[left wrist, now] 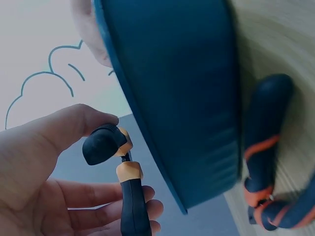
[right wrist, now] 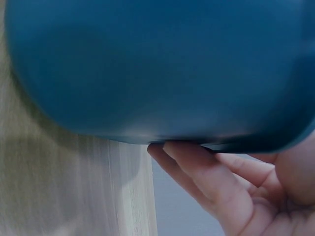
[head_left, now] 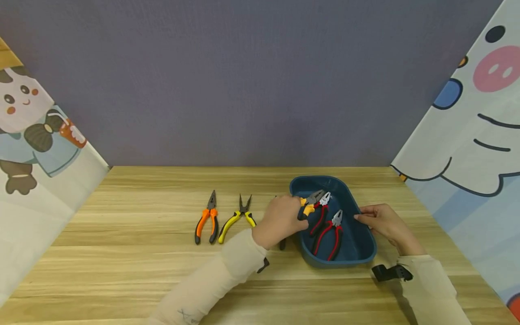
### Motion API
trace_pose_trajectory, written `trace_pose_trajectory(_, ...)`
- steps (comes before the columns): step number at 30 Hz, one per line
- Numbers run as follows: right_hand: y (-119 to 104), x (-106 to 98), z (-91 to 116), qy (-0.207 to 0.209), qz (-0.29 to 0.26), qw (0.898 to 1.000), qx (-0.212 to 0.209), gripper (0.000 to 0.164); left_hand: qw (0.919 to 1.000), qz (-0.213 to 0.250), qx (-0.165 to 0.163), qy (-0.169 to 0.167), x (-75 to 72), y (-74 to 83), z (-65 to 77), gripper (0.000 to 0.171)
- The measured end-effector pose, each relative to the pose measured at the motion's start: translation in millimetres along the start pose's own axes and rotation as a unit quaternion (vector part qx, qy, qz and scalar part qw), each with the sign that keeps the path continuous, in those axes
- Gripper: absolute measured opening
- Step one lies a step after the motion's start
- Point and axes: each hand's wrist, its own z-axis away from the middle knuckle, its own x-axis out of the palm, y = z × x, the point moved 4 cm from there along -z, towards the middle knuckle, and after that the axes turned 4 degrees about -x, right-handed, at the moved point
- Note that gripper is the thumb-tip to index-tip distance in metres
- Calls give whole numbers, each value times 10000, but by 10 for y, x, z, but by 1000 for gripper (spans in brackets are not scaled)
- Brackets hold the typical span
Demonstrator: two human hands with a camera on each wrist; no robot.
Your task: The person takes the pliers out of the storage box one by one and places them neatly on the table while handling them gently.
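My left hand [head_left: 283, 220] grips a pair of pliers [head_left: 312, 201] with black and yellow-orange handles, its jaws over the left part of a blue plastic bin [head_left: 359, 246]. In the left wrist view the thumb lies on one black handle [left wrist: 135, 206] side and the fingers wrap the other. Two pairs of red-and-black pliers [head_left: 335, 234] [head_left: 321, 214] lie inside the bin. At the bin's right side my right hand [head_left: 386, 224] pinches the rim, thumb over the edge and fingers against the outer wall, as the right wrist view shows.
Orange-and-black long-nose pliers [head_left: 208, 219] and yellow-and-black pliers [head_left: 239, 216] lie on the wooden table [head_left: 134, 253] to the left. Another orange-and-black pair [left wrist: 263, 157] lies close beside the bin, mostly hidden under my left hand in the head view. A grey panel [head_left: 243, 90] stands behind.
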Motion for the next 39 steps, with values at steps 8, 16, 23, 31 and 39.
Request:
trace_pose_trajectory(8,-9,-11,2,18,153,9998,84,52,10000,46,-35,55,18,-189,104,47)
trace_pose_trajectory(16,-15,1,5,79,70,9999,2,50,9995,119,-166,256,48,-504,234,46)
trace_pose_trajectory(23,-24,20,10,93,-199,9997,-93,46,9992,30,-365,157,58,-738,351,41)
trace_pose_trajectory(31,-24,17,11,95,-133,9999,-40,49,9971,212,-724,93,78,-940,442,39)
trace_pose_trajectory(39,0,12,11,94,-75,9998,-186,48,9939,300,-1044,196,28,-1085,514,30)
